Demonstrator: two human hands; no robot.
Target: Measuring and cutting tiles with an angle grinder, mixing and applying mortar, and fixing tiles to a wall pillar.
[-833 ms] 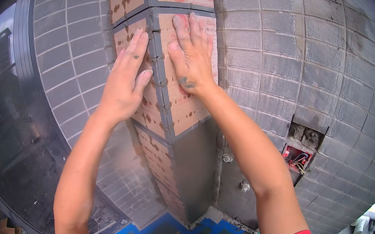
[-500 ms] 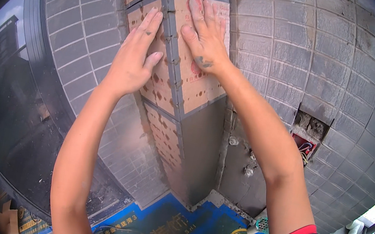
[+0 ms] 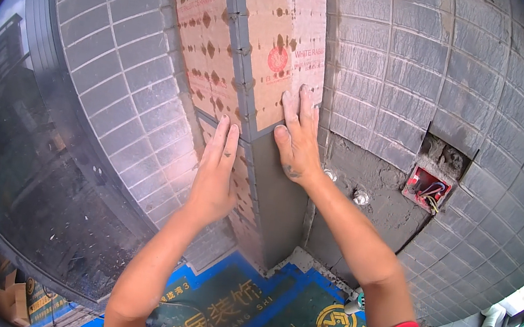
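Observation:
A boxed-in column stands in the corner, faced with tiles under tan printed protective film (image 3: 276, 53) that has dark blotches. Grey strips run down its edge (image 3: 241, 61). My left hand (image 3: 216, 171) lies with straight fingers against the column's left face, around the lower joint. Flat on the right face, my right hand (image 3: 303, 139) spans the lower edge of the filmed tile, its fingertips on the film and its thumb apart. Below that tile the right face is bare grey mortar (image 3: 284, 199). Grey smears mark both hands, and neither holds anything.
Grey tiled walls (image 3: 406, 70) flank the column. On the right are an open red electrical box (image 3: 427, 188) with loose wires and white pipe stubs (image 3: 361, 196). A dark glass panel (image 3: 31, 153) stands left. Blue and green sheeting (image 3: 223, 310) covers the floor; a cardboard box (image 3: 12, 299) sits lower left.
Both hands have moved down the column, from the upper part of the filmed tiles to near their lower edge. More of the film above now shows.

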